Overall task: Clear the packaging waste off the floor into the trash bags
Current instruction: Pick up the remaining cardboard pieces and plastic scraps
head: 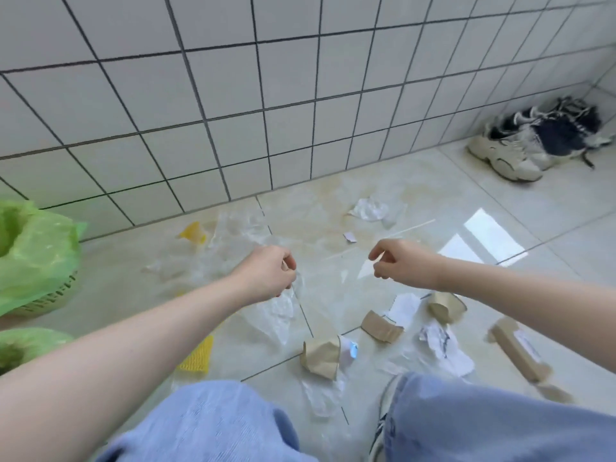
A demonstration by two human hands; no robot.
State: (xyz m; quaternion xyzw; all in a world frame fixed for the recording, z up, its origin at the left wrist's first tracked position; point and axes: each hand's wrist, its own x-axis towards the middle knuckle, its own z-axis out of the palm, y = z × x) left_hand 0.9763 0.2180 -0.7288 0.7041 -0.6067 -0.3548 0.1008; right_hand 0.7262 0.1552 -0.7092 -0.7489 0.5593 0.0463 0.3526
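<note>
My left hand [266, 271] grips a crumpled clear plastic wrapper [283, 310] that hangs from it just above the floor. My right hand [400, 265] hovers level with it, fingers curled and thumb near the forefinger; whether it pinches thin film is unclear. Two green trash bags stand at the left, one [36, 255] in a basket and one [26, 345] nearer me. Crushed brown paper cups [321, 358] [380, 326] [445, 306] and white paper scraps [443, 348] lie below the hands.
A brown cardboard piece [516, 351] lies at the right. Yellow mesh [198, 356], more clear plastic [370, 210] and thin sticks [410, 226] litter the tiles. Shoes [540, 141] sit in the far right corner by the tiled wall. My knees fill the bottom edge.
</note>
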